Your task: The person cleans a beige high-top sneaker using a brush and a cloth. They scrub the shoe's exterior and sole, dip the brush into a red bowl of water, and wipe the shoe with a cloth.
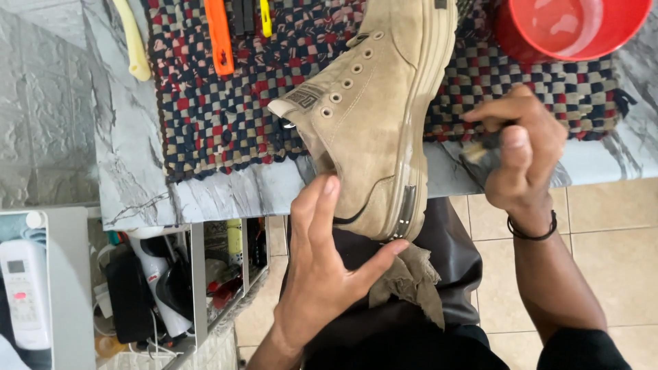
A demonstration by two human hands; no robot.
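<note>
A tan suede high-top shoe (370,109) lies on its side, its toe over the checkered woven mat (226,116) and its heel jutting past the marble counter edge. My left hand (322,267) cups the heel from below, fingers spread on the ankle and thumb under the sole. My right hand (521,157) is closed on a small dark brush (483,147), held just right of the sole, its bristles apart from the shoe. A tan rag (411,281) lies on my lap under the heel.
A red plastic bowl (576,27) stands at the mat's far right. An orange tool (219,34), a yellow tool (265,17) and a pale yellow handle (133,41) lie at the back. A shelf of clutter (171,288) and a white remote (24,288) sit lower left.
</note>
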